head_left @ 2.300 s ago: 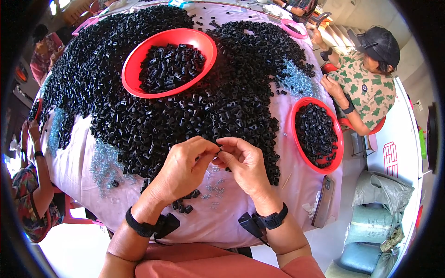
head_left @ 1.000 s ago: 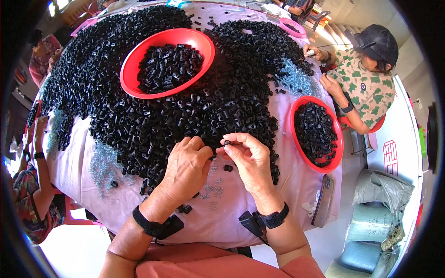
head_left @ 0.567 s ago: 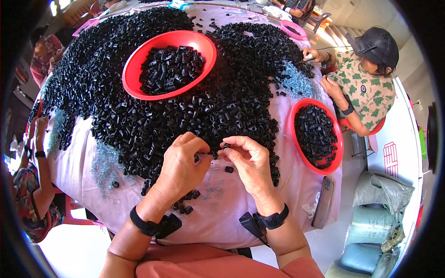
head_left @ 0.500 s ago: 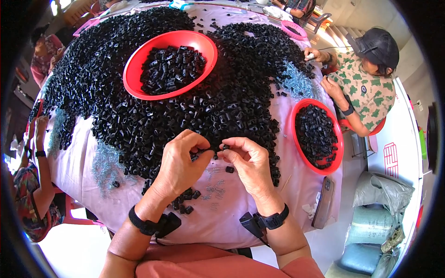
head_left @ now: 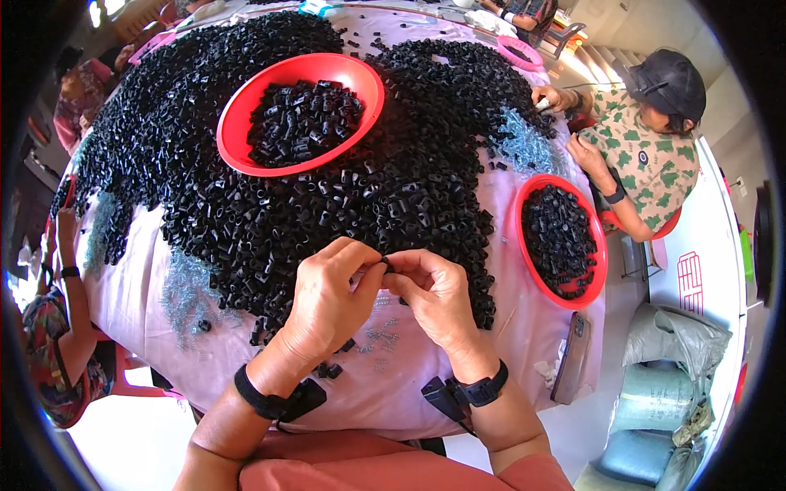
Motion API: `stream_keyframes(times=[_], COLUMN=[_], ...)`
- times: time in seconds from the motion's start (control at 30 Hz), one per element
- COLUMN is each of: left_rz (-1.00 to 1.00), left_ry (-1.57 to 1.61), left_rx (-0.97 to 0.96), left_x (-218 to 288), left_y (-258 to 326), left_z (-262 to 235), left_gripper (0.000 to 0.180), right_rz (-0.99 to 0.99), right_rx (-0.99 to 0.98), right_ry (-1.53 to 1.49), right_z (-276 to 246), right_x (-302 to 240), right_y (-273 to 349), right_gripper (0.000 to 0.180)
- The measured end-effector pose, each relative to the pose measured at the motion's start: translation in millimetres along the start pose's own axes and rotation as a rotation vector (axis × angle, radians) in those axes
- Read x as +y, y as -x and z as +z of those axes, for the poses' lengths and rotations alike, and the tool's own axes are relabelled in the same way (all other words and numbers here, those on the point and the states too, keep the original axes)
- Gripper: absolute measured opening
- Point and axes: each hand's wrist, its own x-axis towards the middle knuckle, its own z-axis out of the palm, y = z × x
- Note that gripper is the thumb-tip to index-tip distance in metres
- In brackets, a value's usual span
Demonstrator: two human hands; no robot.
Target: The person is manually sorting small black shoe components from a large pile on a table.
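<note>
Nearest: two black wrist straps point(head_left: 262, 401), one per forearm, each with a dark box on the inner side. Left hand point(head_left: 378, 274), thumb and forefinger pinched together, other fingers curled; whether the palm holds anything more cannot be told. Right hand point(head_left: 394, 274), likewise closed to a pinch, fingertips meeting those of the left. Between them, one small black piece point(head_left: 386, 263), mostly covered by the fingers, over the near edge of the heap; both hands seem to grip it, probably because so slight a part needs fingertip control from two sides. Beneath, on the cloth-covered bench point(head_left: 426, 393), a scatter of small coil springs point(head_left: 378, 335), presumably lying there for easy reach. By the left wrist, a few loose black pieces point(head_left: 330, 371), apart from the main stock. To the right, a phone point(head_left: 571, 358) near the edge (out of the way, it would seem) and a thin stick point(head_left: 506, 321). Beyond these, an oval-looking red basin point(head_left: 601, 250) of black pieces, apparently set aside from the heap to keep its contents separate. Ahead, the large heap of black pieces point(head_left: 254, 217), bearing a red bowl point(head_left: 368, 74), part-filled. Farther right, a pile of springs point(head_left: 528, 147) before a seated co-worker point(head_left: 647, 155) in a dark cap.
</note>
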Motion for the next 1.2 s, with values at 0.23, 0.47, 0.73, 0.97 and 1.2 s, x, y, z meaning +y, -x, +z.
stream_keyframes(times=[0.23, 0.47, 0.73, 0.97, 1.2], left_rz=[0.115, 0.078, 0.082, -0.015, -0.058], left_ry=[-0.102, 0.015, 0.002, 0.097, 0.11], left_rx=[0.028, -0.011, -0.038, -0.009, -0.062], left_x=[2.1, 6.6, 2.8, 1.1, 1.7], left_y=[2.1, 0.2, 1.5, 0.2, 2.2], left_z=[1.6, -2.2, -4.0, -3.4, -3.7], left_gripper=[0.007, 0.008, 0.014, 0.012, 0.013], right_rz=[-0.062, -0.097, -0.068, -0.051, -0.047], right_rx=[0.014, 0.011, 0.006, 0.029, 0.012], right_ry=[0.036, 0.096, 0.04, 0.033, 0.12], right_z=[0.3, -1.2, 1.2, 2.2, 1.4], right_x=[1.7, 2.6, 3.3, 1.3, -1.6], right_y=[0.8, 0.4, 1.0, 0.7, 1.2], right_gripper=[0.016, 0.014, 0.019, 0.026, 0.027])
